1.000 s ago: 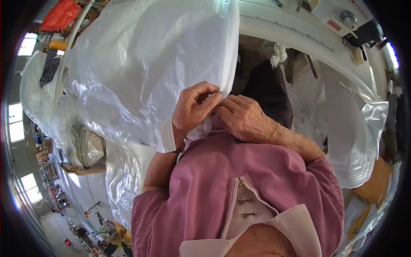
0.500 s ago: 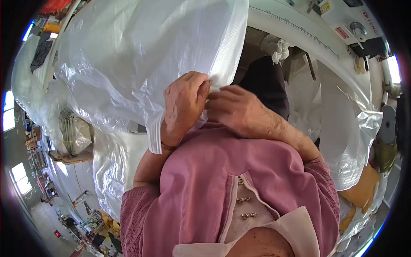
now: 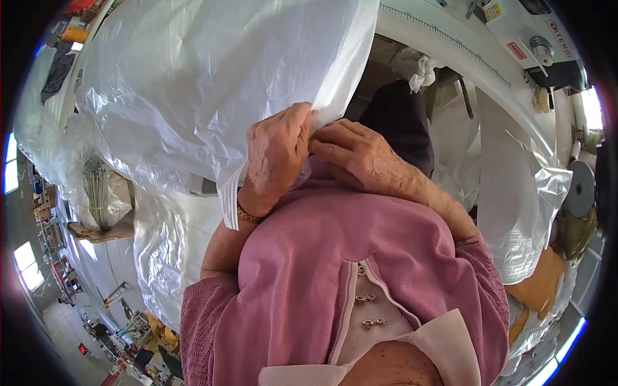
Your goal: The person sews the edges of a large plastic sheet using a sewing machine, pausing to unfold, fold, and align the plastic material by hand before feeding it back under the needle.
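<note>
Plastic sheet [image 3: 187,83], white and slightly glossy, spreads from the hands toward ten and eleven o'clock, its ribbed border [image 3: 347,67] running up toward one o'clock. The left hand [image 3: 275,157] is nearly closed, thumb and forefinger pinching the border's lower end; the right hand [image 3: 370,161] has its fingers curled in beside it, almost touching, though I can't tell whether they grip anything. A white strip [image 3: 228,202] lies across the left wrist at seven o'clock. For tidy work here, I'd hold the border flat and lightly taut between short, close pinches, with the sheet's weight supported so it doesn't drag the edge askew. Room looks tight at six o'clock, where the pink top [image 3: 296,257] sits just under the wrists. The table edge [image 3: 444,38] curves past at one to two o'clock, with a machine [image 3: 524,38] beyond it at two. A dark trouser leg [image 3: 409,125] is near at three o'clock. The gap between that leg and the table seems the easiest space for small moves, judging by eye.
</note>
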The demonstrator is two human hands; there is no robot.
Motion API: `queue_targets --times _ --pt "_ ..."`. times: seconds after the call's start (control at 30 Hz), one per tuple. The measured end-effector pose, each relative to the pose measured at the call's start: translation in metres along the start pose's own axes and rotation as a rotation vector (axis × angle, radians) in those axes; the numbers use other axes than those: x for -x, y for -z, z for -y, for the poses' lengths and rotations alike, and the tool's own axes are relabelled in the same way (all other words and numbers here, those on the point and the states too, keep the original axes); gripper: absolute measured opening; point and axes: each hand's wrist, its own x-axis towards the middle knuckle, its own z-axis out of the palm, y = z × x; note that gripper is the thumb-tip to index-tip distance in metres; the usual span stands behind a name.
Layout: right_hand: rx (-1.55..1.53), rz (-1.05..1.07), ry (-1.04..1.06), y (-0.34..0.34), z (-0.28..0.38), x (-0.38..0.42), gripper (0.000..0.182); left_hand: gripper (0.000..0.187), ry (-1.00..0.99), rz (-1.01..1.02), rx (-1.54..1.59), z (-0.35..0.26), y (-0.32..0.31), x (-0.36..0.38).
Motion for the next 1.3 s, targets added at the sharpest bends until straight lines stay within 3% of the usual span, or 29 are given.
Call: queue_targets --times 0.03,0.1,0.13,0.2,0.23,0.3,0.33,0.37,0.43,0.5,0.57,0.67,0.7,0.77,0.8,0.87,0.93,1.0,1.07,1.23,1.3 --pt "0.000 0.001 -0.004 0.000 -0.005 0.003 0.038 0.005 0.000 0.003 0.003 -0.001 0.001 0.003" --pt "-0.100 -0.225 -0.101 0.003 -0.024 0.015 0.029 0.009 0.000 -0.041 -0.024 -0.003 0.004 0.003" --pt "-0.257 -0.370 -0.397 0.005 -0.024 0.020 0.023 0.009 -0.027 -0.037 -0.017 -0.002 0.004 0.003" --pt "-0.378 -0.773 -0.705 -0.023 -0.047 0.014 0.023 0.012 -0.096 -0.087 -0.089 0.005 0.004 0.004" --pt "-0.349 -0.880 -0.648 -0.041 -0.066 0.009 0.030 0.009 -0.166 -0.134 -0.118 0.007 0.006 0.002" --pt "-0.369 -0.765 -0.729 -0.064 -0.085 -0.014 0.039 0.007 -0.244 -0.113 -0.172 0.005 0.020 -0.006" --pt "-0.393 -0.589 -0.915 -0.072 -0.087 -0.037 0.041 0.006 -0.305 -0.102 -0.178 -0.001 0.032 -0.014" --pt "-0.399 -0.534 -0.689 -0.113 -0.117 -0.063 0.042 0.006 -0.342 -0.101 -0.181 -0.007 0.045 -0.026" --pt "-0.436 -0.334 -0.609 -0.137 -0.117 -0.109 0.037 0.005 -0.298 0.147 -0.010 -0.023 0.071 -0.042" --pt "-0.463 -0.190 -0.569 -0.154 -0.107 -0.137 0.033 0.007 -0.329 0.190 -0.013 -0.038 0.088 -0.057" --pt "-0.470 -0.118 -0.505 -0.160 -0.101 -0.145 0.030 0.008 -0.418 0.318 -0.344 -0.042 0.099 -0.061" --pt "-0.465 -0.085 -0.380 -0.154 -0.096 -0.129 0.025 0.008 -0.410 0.422 -0.483 -0.015 0.072 -0.041" --pt "-0.451 -0.105 -0.315 -0.148 -0.097 -0.117 0.024 0.004 -0.427 0.419 -0.595 -0.009 0.061 -0.032" --pt "-0.383 -0.166 -0.161 -0.124 -0.106 -0.090 0.023 0.002 -0.371 0.324 -0.501 0.020 0.035 -0.020" --pt "-0.333 -0.087 -0.169 -0.104 -0.109 -0.073 0.023 0.002 -0.316 0.236 -0.407 0.029 0.027 -0.012" --pt "-0.155 0.370 -0.329 -0.044 -0.106 -0.060 0.022 0.004 -0.226 0.175 -0.351 0.036 0.016 -0.003" --pt "-0.001 0.360 -0.368 0.001 -0.100 -0.056 0.019 0.006 -0.142 0.106 -0.298 0.036 0.008 0.000" --pt "0.067 -0.064 -0.068 0.022 -0.103 -0.054 0.011 0.011 -0.020 0.004 -0.275 0.034 0.000 0.004" --pt "0.257 -0.124 0.083 0.044 -0.101 -0.065 0.013 0.012 0.013 -0.043 -0.231 0.036 -0.005 0.005" --pt "0.265 -0.099 0.316 0.042 -0.103 -0.084 0.021 0.015 0.080 -0.093 -0.107 0.036 -0.005 0.007" --pt "0.252 0.027 0.363 0.037 -0.100 -0.087 0.023 0.015 0.069 -0.084 -0.093 0.036 -0.004 0.006"
